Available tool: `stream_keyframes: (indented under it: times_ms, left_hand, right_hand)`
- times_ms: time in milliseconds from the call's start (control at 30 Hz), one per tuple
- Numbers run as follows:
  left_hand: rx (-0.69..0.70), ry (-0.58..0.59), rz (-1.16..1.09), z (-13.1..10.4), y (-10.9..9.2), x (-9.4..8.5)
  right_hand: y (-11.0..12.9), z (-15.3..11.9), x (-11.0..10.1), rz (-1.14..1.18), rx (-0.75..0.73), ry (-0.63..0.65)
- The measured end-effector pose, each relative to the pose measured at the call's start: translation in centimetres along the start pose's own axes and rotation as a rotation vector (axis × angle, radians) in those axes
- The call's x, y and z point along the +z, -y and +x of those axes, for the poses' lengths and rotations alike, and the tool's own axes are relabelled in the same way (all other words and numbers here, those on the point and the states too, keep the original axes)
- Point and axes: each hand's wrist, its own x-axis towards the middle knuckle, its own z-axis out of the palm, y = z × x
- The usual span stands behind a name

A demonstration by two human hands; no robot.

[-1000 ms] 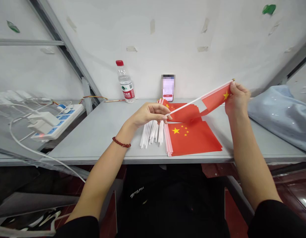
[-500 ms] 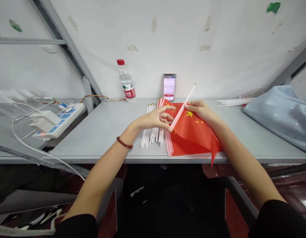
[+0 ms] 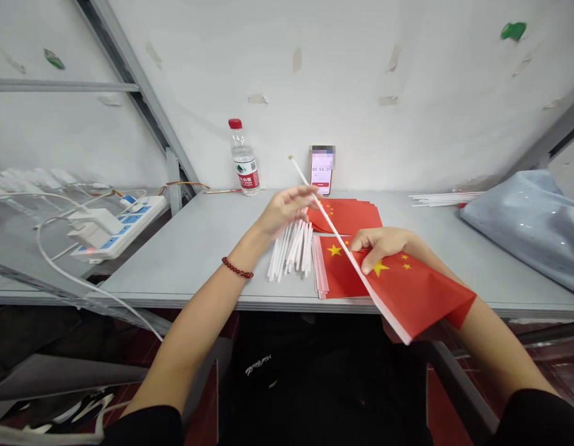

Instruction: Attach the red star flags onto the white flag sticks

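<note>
My right hand (image 3: 384, 248) pinches a small red flag (image 3: 421, 297) with yellow stars, thumb on top beside the large star. The flag's white sleeve runs along a thin white stick (image 3: 333, 229), which slants up and left to a gold tip. Around the upper part of that stick is my left hand (image 3: 287, 214), its fingers loosely spread and the fingertips at the stick. Beneath the hands lies a stack of red flags (image 3: 333, 272) with white sleeved edges. A bundle of white flagsticks (image 3: 289, 251) rests under my left hand, its upper ends partly hidden.
More red flags (image 3: 361, 214) lie farther back. A phone (image 3: 321, 173) and a water bottle (image 3: 247, 167) stand by the wall. To the left is a power strip (image 3: 129, 223) with cables; to the right, a pale blue bag (image 3: 528, 223) and several white sticks (image 3: 444, 198).
The held flag has swung round: its stick tip now points up-left instead of up-right, and its sleeve hangs past the table's front edge. My right hand moved lower and nearer; my left moved up.
</note>
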Motion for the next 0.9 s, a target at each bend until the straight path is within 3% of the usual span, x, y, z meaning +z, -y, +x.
stream_keyframes:
  times_ms: [100,133,167,300,467,700,900]
  left_hand:
    - [0.043,-0.498,0.09,0.9,0.2,-2.1]
    - [0.023,-0.603,0.182,1.1,0.3,-2.9]
    - [0.008,-0.622,0.279,1.2,0.4,-3.7]
    - [-0.171,-0.326,0.734,1.0,1.0,-5.5]
    - [-0.306,-0.109,1.064,0.8,2.1,-5.0]
    - [-0.474,-0.087,1.141,1.1,3.2,-5.4]
    - [-0.375,-0.154,1.202,1.3,3.5,-5.8]
  right_hand:
    - [0.1,-0.7,-0.3,0.104,-0.021,-0.034]
    - [0.1,-0.9,-0.3,0.136,-0.02,-0.062]
    - [0.2,-1.0,-0.4,0.156,-0.016,-0.087]
    - [0.3,-1.1,-0.5,0.145,-0.003,-0.138]
    - [0.0,-1.1,-0.7,0.075,-0.031,-0.151]
    - [-0.7,-1.1,-1.1,0.005,-0.054,-0.168]
    - [-0.9,-0.7,-1.0,0.044,-0.087,-0.252]
